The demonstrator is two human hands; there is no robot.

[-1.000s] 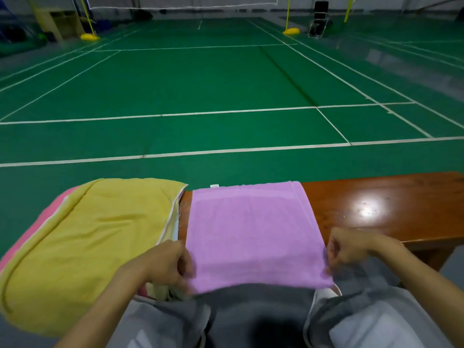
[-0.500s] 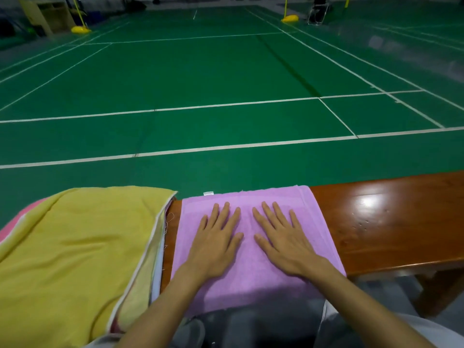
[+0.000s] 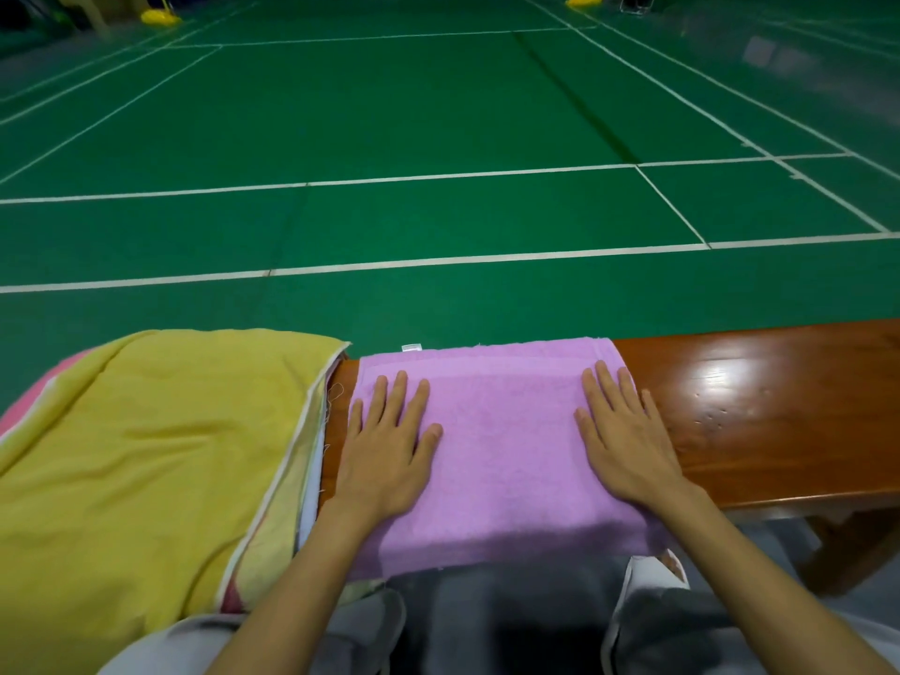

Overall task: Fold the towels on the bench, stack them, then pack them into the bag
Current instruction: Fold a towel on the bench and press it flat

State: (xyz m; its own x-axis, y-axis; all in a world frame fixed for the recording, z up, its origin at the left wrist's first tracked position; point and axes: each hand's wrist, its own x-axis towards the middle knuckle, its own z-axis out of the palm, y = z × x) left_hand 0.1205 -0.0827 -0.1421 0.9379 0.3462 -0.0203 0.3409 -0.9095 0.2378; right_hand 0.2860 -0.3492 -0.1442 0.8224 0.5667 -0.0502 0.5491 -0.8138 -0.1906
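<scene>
The yellow towel (image 3: 146, 455) waits unfolded at the left. Mid-tabletop (image 3: 759, 406), the purple towel (image 3: 501, 445) lies folded under the left hand (image 3: 384, 455) and right hand (image 3: 628, 445), each grip open and flat, likely pressing out creases.

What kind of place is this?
Most likely an indoor badminton hall: green court flooring marked with white lines, yellow post bases at the far end, and a wooden bench courtside.

Green court floor (image 3: 438, 114) with white lines stretches beyond hands; yellow post bases (image 3: 160, 17) far off; glossy wooden counter (image 3: 779, 406) reflects overhead light.
</scene>
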